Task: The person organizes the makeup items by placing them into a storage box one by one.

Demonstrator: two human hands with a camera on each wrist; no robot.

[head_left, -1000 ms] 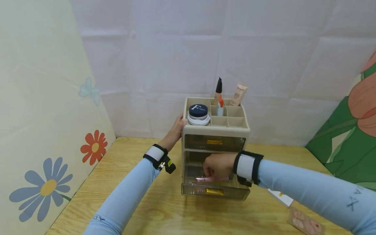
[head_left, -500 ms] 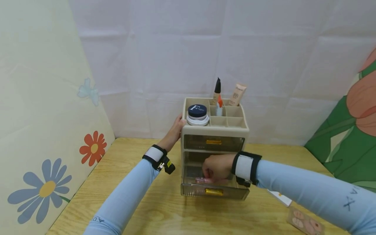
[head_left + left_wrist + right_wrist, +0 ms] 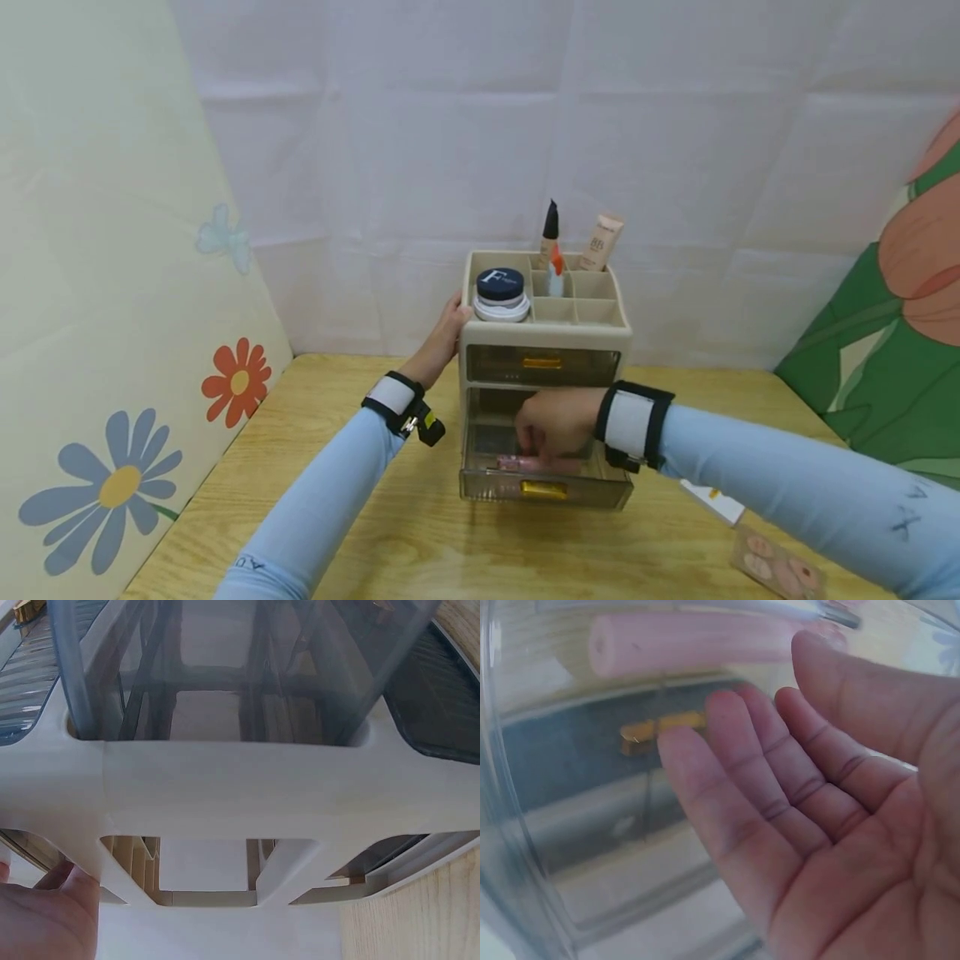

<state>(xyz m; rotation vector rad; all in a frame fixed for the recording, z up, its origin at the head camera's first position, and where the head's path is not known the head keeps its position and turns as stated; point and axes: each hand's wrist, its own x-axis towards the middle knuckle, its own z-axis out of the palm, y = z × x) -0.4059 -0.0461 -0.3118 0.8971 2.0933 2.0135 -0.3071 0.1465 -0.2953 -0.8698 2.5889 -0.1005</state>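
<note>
White creased cloth [image 3: 390, 150] hangs behind a wood-look tabletop [image 3: 337, 433]. Left hand [image 3: 445, 331] is against the left side of the beige organizer [image 3: 547, 335], fingers mostly hidden, so can't tell if they're gripping. Pink tube [image 3: 517, 463] lies along the front edge of the pulled-out drawer [image 3: 495, 486]. Right hand [image 3: 558, 422] is right over it, fingers loosely bent, holding nothing. Further right, a palette [image 3: 776, 562] sits toward the tabletop's near right corner.
</note>
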